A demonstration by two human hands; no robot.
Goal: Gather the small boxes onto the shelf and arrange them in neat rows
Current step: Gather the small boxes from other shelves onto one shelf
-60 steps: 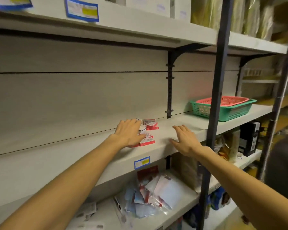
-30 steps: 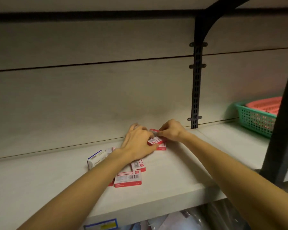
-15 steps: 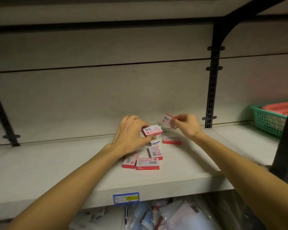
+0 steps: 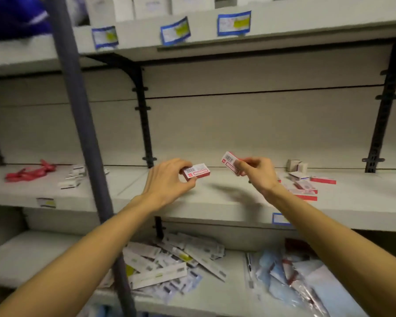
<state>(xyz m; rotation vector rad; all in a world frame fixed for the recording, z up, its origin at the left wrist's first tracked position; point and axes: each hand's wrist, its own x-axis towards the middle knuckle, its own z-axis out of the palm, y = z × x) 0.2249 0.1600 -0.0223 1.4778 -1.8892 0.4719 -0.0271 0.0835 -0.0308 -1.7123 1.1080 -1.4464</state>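
Note:
My left hand [image 4: 167,181] grips a small red and white box [image 4: 198,173] just above the grey middle shelf [image 4: 215,202]. My right hand [image 4: 257,173] holds a second red and white box [image 4: 229,161], tilted, a little higher and to the right. Both boxes hang in the air over a bare stretch of shelf. Several more small red and white boxes [image 4: 306,186] lie scattered on the shelf to the right of my right hand, with a white box [image 4: 295,165] standing behind them.
A dark upright post [image 4: 82,133] crosses the view at left. Left of it lie a red bundle [image 4: 30,172] and some white boxes [image 4: 73,177]. Black brackets [image 4: 144,124] stand against the back wall. The lower shelf holds flat white packets [image 4: 169,261] and plastic bags [image 4: 295,277].
Both hands have lifted a box each and carried them left, away from the scattered pile, which now lies to the right. The view has swung left and pulled back.

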